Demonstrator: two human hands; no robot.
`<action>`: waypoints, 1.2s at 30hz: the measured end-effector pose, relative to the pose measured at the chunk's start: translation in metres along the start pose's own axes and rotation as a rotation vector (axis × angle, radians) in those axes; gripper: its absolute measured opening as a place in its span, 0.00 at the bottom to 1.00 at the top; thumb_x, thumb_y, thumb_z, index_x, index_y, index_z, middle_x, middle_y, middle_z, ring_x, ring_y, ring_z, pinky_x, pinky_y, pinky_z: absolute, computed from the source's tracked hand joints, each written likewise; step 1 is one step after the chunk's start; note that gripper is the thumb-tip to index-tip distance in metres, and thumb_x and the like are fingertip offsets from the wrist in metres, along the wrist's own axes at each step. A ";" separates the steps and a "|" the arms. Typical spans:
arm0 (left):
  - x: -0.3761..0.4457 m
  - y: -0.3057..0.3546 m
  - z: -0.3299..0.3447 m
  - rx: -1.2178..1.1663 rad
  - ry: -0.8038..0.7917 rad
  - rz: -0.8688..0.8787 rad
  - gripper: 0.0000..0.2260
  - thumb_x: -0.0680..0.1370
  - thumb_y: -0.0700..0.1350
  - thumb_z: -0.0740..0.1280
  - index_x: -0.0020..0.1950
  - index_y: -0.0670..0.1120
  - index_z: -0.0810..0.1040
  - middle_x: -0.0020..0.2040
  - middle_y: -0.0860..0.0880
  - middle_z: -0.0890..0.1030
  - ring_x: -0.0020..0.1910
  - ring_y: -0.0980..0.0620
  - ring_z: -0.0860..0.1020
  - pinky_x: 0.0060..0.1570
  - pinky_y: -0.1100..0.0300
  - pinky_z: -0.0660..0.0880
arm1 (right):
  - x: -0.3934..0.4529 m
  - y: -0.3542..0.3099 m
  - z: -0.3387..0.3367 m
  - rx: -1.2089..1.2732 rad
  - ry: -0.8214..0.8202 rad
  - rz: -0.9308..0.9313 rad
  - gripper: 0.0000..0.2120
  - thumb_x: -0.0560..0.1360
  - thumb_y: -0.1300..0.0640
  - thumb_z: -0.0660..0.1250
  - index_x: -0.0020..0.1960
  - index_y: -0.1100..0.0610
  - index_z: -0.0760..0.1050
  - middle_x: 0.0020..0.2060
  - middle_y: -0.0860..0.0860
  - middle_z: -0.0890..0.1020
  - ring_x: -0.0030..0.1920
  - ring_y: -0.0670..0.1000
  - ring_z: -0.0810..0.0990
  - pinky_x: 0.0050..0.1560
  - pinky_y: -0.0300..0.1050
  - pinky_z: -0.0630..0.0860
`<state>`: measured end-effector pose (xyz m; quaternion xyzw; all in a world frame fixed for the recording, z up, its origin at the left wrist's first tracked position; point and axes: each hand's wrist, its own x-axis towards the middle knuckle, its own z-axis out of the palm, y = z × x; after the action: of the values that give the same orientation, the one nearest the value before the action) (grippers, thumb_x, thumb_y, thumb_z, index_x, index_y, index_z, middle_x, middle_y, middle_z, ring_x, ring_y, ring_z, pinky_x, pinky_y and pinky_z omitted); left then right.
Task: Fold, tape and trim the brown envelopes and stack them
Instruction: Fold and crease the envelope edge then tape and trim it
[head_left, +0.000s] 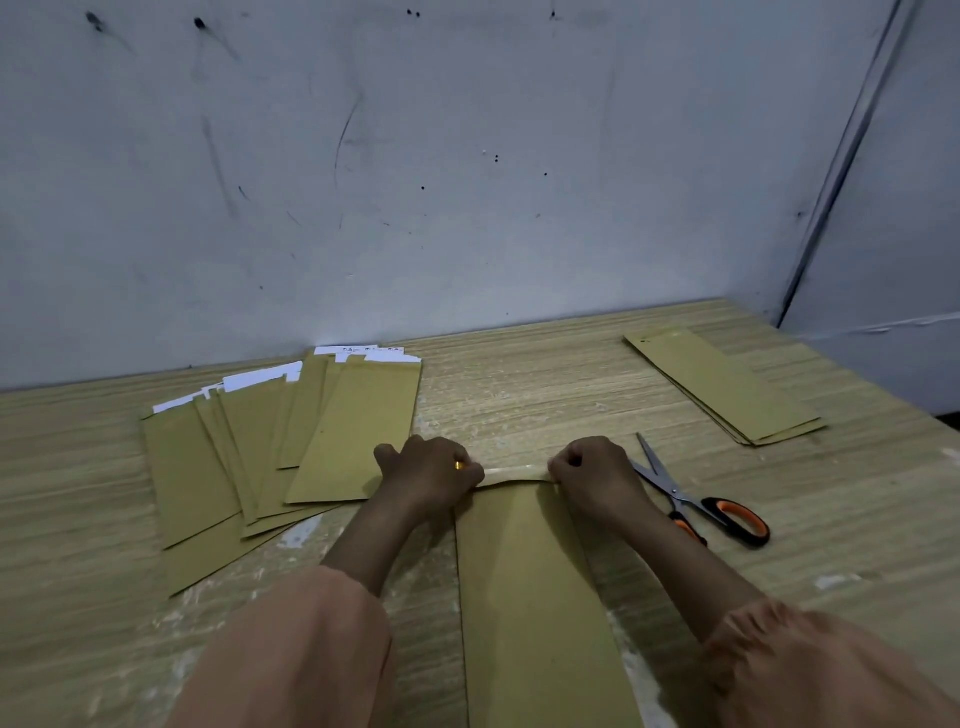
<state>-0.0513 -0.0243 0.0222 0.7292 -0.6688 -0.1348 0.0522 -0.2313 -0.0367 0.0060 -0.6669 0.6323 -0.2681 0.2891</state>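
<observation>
Hands at the far end of a brown envelope (535, 597): from my remote seat I see it lying lengthwise on the wooden table (519, 374), its near end running out of the bottom of the view. My left hand (428, 475) and right hand (597, 480) sit curled at its two far corners, each pinching one end of a strip of clear tape (514, 473) stretched between them just along the envelope's far edge, which bows up slightly in the middle. A small yellow spot shows at the left fingers; I cannot tell what it is.

Orange-and-black-handled scissors (696, 501) lie blades closed just right of the right hand, tips pointing away. Left of the left hand, a fanned spread of brown envelopes (270, 452) overlaps on the table, white paper (260, 376) showing past their far ends. Well apart at the far right, a neat stack of envelopes (724, 387) lies at an angle. Peach sleeves (291, 654) cover both forearms; a scuffed grey wall (415, 182) stands behind.
</observation>
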 end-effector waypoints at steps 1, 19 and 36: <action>0.000 0.000 0.000 0.005 -0.002 -0.004 0.12 0.79 0.55 0.57 0.52 0.55 0.79 0.59 0.52 0.77 0.65 0.51 0.66 0.60 0.52 0.56 | 0.001 0.001 0.000 -0.007 0.001 0.002 0.12 0.76 0.60 0.63 0.44 0.68 0.80 0.42 0.60 0.83 0.45 0.58 0.81 0.40 0.43 0.72; 0.006 0.006 0.003 0.045 0.003 -0.101 0.09 0.75 0.55 0.62 0.46 0.52 0.76 0.34 0.55 0.71 0.45 0.51 0.69 0.49 0.52 0.55 | 0.002 -0.002 0.008 -0.295 0.001 -0.036 0.12 0.76 0.60 0.61 0.43 0.66 0.79 0.41 0.59 0.82 0.41 0.55 0.80 0.37 0.41 0.66; 0.007 0.006 -0.001 0.044 -0.015 -0.103 0.09 0.75 0.57 0.63 0.46 0.53 0.74 0.43 0.53 0.73 0.51 0.50 0.71 0.49 0.52 0.55 | 0.006 -0.009 0.006 -0.347 -0.070 -0.021 0.20 0.75 0.60 0.62 0.27 0.56 0.58 0.23 0.51 0.63 0.25 0.48 0.62 0.28 0.42 0.56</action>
<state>-0.0564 -0.0321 0.0240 0.7628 -0.6334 -0.1282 0.0243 -0.2209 -0.0419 0.0084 -0.7222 0.6517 -0.1346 0.1886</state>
